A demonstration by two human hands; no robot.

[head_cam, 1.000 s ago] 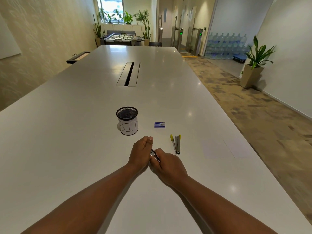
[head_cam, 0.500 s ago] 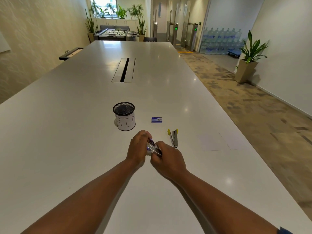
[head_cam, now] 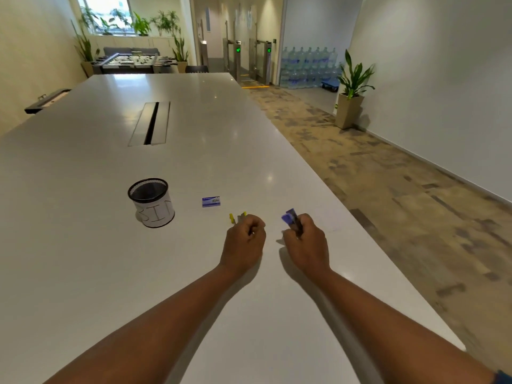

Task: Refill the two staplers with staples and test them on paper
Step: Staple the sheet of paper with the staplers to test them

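My right hand (head_cam: 306,243) grips a purple stapler (head_cam: 290,218), whose front end sticks out past the fingers just above the white table (head_cam: 83,245). To its left, my left hand (head_cam: 245,241) has its fingers curled over the near end of a yellow stapler (head_cam: 237,217) lying on the table; only the yellow tips show. Beyond the hands lies a small blue box of staples (head_cam: 211,201). Faint white paper sheets (head_cam: 331,220) lie to the right of my right hand.
A black mesh cup (head_cam: 151,202) with a white label reading BIN stands at the left. A cable slot (head_cam: 151,123) is set in the middle of the table. The table's right edge (head_cam: 360,234) runs close to my right hand.
My hands have come apart. The right hand carried the purple stapler to the right, and the left hand moved onto the yellow stapler.
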